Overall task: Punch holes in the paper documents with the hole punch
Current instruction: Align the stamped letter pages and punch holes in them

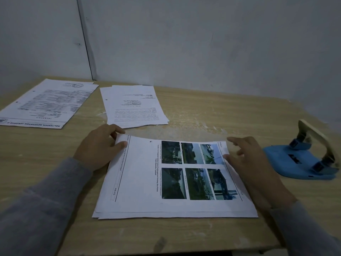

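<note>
A stack of printed sheets [140, 182] with six photos on top lies in front of me on the wooden table [212, 115]. My left hand [99, 146] pinches the top sheet's far left corner, which lifts and bows a little. My right hand [247, 163] rests on the stack's right edge, thumb on the paper and fingers loosely spread. A blue hole punch [302, 161] with a cream lever stands on the table right of that hand, untouched. A small hole shows near the top sheet's far edge.
Two more paper stacks lie at the back: one at the far left [46, 104], one behind the left hand [132, 106], each with holes near its left edge. A grey wall [203, 43] closes the table's far side. The table's front edge runs below the stack.
</note>
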